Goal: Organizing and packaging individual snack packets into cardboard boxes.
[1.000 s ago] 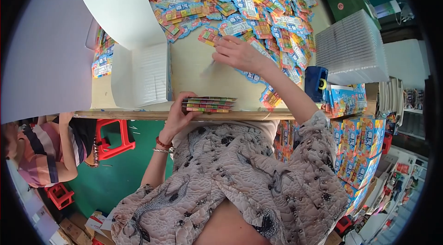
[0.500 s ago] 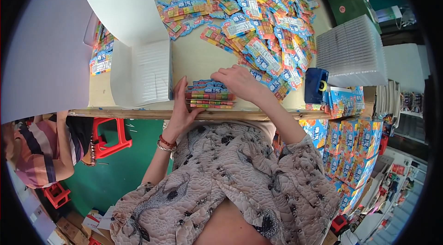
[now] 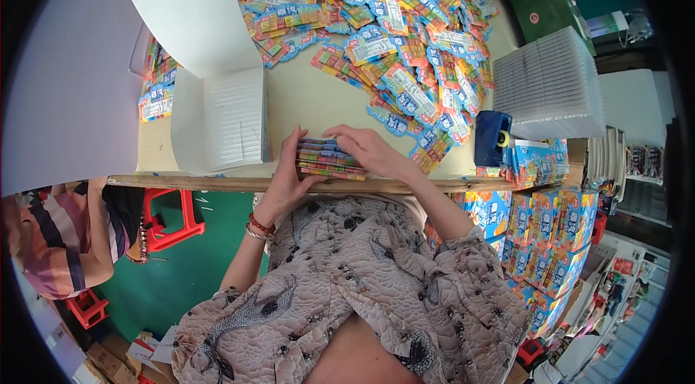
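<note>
Closest to you is your loose, crinkle-textured patterned shirt (image 3: 347,261), with a red beaded bracelet (image 3: 260,225) on your left wrist. Your left hand (image 3: 287,180) grasps the left end of a small stack of packets (image 3: 326,167) by the table's near edge, thumb along the near side and fingers stretched up the far side, a hold that probably keeps the layers from fanning apart. Your right hand (image 3: 369,152) bends over the other end, fingers curled against it; whether they pinch a packet or merely press, I cannot tell. Having the stack right before your body likely lets you steady it from both ends. Its thin layers show bands of red, yellow and green, with blue toward the far side.

Left of it stands a white box (image 3: 235,116), smooth outside, its round-cornered lid raised, perhaps to leave the mouth accessible. To the right, a squat blue tape dispenser (image 3: 492,138) sits within easy reach. Just beyond it, clear plastic trays (image 3: 546,87) are nested in a ribbed block, which presumably saves room. Farther out over the pale table (image 3: 304,94), glossy flat packets (image 3: 413,91) with wavy blue edges overlap in a loose heap
</note>
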Available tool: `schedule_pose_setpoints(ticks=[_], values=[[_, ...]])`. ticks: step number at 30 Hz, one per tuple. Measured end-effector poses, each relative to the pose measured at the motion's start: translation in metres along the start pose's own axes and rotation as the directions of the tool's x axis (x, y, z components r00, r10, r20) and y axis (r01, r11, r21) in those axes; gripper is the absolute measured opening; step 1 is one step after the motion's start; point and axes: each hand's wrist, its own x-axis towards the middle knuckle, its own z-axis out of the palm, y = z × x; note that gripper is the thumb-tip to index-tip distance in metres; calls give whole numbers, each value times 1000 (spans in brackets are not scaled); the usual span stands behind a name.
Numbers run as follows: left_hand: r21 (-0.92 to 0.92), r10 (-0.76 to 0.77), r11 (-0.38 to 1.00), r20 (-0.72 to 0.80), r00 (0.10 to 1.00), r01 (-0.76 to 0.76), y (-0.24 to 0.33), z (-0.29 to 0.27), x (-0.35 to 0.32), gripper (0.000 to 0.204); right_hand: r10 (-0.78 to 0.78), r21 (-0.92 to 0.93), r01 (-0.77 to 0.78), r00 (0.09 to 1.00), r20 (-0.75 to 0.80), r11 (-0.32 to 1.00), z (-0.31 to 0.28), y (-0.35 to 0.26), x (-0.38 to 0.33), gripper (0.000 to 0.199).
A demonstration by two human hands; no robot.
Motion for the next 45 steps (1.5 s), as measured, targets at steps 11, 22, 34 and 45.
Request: schedule_pose_setpoints(ticks=[11,22,34,45], values=[[-81,-34,996,20,999,36,-1,-1,4,72,-83,-943,-258,956,-280,211,-47,7,74,42],[-105,-50,993,22,999,52,2,-4,4,69,11,-664,-297,917,-398,687,-92,47,-7,90],[-111,-53,992,39,998,57,-3,-5,2,75,471,-348,-568,819,-328,746,-118,-3,-4,69],[-173,-83,981,56,995,92,-1,-1,3,74,184,-297,-668,549,-815,682,-67,49,88,70]])
